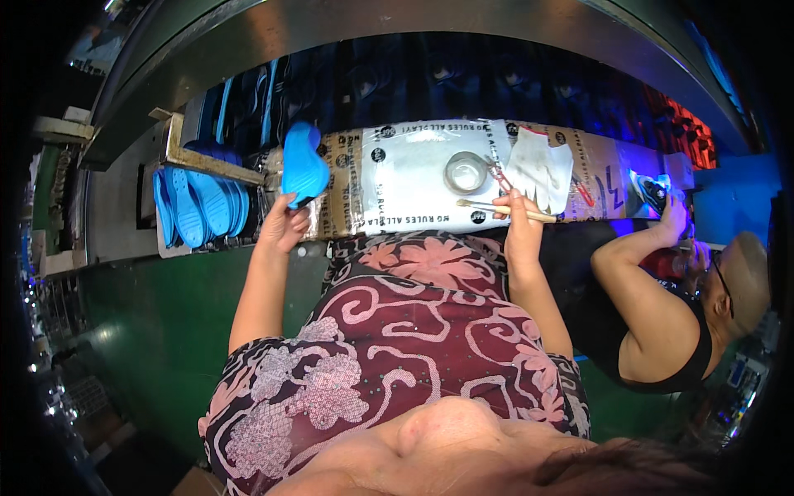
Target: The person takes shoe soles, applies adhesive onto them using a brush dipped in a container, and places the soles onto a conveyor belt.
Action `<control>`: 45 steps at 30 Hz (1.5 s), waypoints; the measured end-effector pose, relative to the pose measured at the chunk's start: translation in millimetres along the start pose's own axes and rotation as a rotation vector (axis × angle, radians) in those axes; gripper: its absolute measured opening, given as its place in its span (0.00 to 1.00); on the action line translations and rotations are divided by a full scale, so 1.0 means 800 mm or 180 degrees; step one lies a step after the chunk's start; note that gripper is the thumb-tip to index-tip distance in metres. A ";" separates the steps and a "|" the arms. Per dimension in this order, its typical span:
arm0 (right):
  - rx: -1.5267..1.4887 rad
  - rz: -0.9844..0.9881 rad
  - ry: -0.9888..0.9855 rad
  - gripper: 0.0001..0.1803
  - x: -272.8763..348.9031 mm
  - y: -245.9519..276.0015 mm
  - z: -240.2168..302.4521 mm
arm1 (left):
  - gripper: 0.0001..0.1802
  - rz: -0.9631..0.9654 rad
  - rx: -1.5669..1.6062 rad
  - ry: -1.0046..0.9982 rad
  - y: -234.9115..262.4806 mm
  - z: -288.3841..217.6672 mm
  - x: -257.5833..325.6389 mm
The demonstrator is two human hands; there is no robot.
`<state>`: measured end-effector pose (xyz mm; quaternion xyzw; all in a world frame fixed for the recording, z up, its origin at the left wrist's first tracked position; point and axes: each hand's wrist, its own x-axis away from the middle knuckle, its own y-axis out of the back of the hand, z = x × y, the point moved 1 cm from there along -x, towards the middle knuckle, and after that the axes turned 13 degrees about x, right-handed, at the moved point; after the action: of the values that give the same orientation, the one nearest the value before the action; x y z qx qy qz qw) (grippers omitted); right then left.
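Observation:
My left hand is closed on the lower end of a bright blue shoe sole, which stands up above the left part of the workbench. Between the fingers of my right hand is a thin brush, its bristles pointing left over the white-covered bench top. Just beyond the bristles sits a round clear bowl that seems to hold some liquid. A small red tool lies between the bowl and a stained white sheet.
To the left, a row of blue soles leans together beside a wooden bar. Dark shoe parts line a shelf behind the bench, under a metal beam. A co-worker at the right handles something under bluish light.

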<state>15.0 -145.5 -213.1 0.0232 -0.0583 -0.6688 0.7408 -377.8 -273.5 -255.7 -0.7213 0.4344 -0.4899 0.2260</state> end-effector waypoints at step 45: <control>0.1454 0.0068 0.2745 0.13 -0.014 -0.038 0.083 | 0.21 0.0952 -0.2863 -0.2683 -0.191 0.132 0.000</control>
<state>-24.1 -134.7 -151.7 0.4595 0.1084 -0.5607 0.6802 -220.7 -204.4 -184.7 -0.8081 0.5676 0.1035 0.1184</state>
